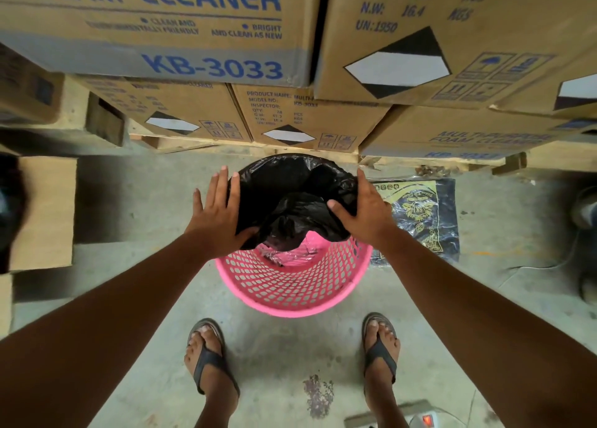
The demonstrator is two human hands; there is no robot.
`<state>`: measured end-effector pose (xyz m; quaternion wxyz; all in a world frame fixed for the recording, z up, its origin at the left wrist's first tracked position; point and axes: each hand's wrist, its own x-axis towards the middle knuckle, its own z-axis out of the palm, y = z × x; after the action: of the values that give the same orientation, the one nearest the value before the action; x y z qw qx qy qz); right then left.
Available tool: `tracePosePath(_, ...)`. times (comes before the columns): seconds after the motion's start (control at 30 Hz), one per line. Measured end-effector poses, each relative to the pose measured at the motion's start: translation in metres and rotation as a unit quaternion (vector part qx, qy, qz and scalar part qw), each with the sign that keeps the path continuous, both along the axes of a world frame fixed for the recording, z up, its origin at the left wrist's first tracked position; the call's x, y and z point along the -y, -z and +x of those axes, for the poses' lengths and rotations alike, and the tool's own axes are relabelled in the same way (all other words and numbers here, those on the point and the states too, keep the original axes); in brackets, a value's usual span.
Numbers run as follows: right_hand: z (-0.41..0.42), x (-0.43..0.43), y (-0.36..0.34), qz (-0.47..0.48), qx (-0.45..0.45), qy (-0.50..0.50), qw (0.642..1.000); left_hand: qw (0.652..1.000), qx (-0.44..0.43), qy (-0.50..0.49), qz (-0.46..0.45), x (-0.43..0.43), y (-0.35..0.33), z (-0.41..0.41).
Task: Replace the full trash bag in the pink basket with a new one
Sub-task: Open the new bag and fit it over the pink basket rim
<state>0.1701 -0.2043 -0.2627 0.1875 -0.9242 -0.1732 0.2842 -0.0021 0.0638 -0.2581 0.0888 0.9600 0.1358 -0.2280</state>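
stacked foam cleaner cartons (161, 40), wooden pallet (168, 144), concrete floor (145, 201), dark sandals (206, 363)

Stacked cartons (303, 117) just behind basket (290, 285); open floor (274, 347) on near side.

bag (290, 185) in basket (290, 285), boxes (310, 117) behind

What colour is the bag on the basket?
Black. The bag shows best in the head view, over the far rim of the basket.
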Motion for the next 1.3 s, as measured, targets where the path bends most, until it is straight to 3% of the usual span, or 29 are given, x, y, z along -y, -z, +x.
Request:
tracePosePath(0.1,-0.010,0.016,-0.009,0.045,0.059,0.043,0.996,0.999,0.038,-0.007,0.012,0.004,-0.014,-0.020)
tracePosePath(0.23,-0.025,0.033,-0.027,0.070,0.220,-0.007,0.973,0.992,0.113,0.048,-0.040,0.009,-0.032,-0.035)
tracePosePath(0.33,-0.031,0.039,-0.021,0.098,0.163,-0.011,0.982,0.994,0.075,0.063,-0.043,0.013,-0.029,-0.039)
tracePosePath(0.47,-0.022,0.031,-0.009,0.095,0.005,0.079,0.992,0.995,0.052,-0.067,-0.044,0.004,-0.024,-0.035)
tracePosePath(0.6,-0.013,0.015,-0.010,0.084,-0.098,0.133,0.983,0.955,0.022,-0.193,-0.225,-0.010,-0.017,-0.035)
tracePosePath(0.67,-0.014,0.011,-0.010,0.104,-0.100,0.187,0.972,0.942,0.020,-0.200,-0.270,-0.014,-0.017,-0.040)
tracePosePath(0.73,-0.021,0.011,-0.014,0.135,-0.013,0.234,0.963,0.953,0.038,-0.210,-0.215,-0.012,-0.017,-0.045)
tracePosePath(0.8,-0.030,0.016,-0.022,0.125,0.143,0.198,0.962,0.972,0.091,-0.190,-0.107,-0.005,-0.025,-0.047)
tracePosePath(0.87,-0.040,0.024,-0.034,0.117,0.238,0.102,0.959,0.984,0.140,-0.096,-0.061,-0.001,-0.033,-0.049)
tracePosePath(1.0,-0.058,0.046,-0.024,0.033,0.164,-0.061,0.984,0.988,0.129,0.036,-0.074,-0.008,-0.021,-0.063)
tracePosePath(1.17,-0.047,0.070,-0.010,0.104,0.198,-0.075,0.972,0.977,0.201,0.016,-0.075,-0.019,-0.012,-0.085)
tracePosePath(1.3,-0.046,0.094,-0.016,0.080,0.192,-0.103,0.973,0.970,0.226,0.086,-0.017,-0.016,-0.017,-0.109)
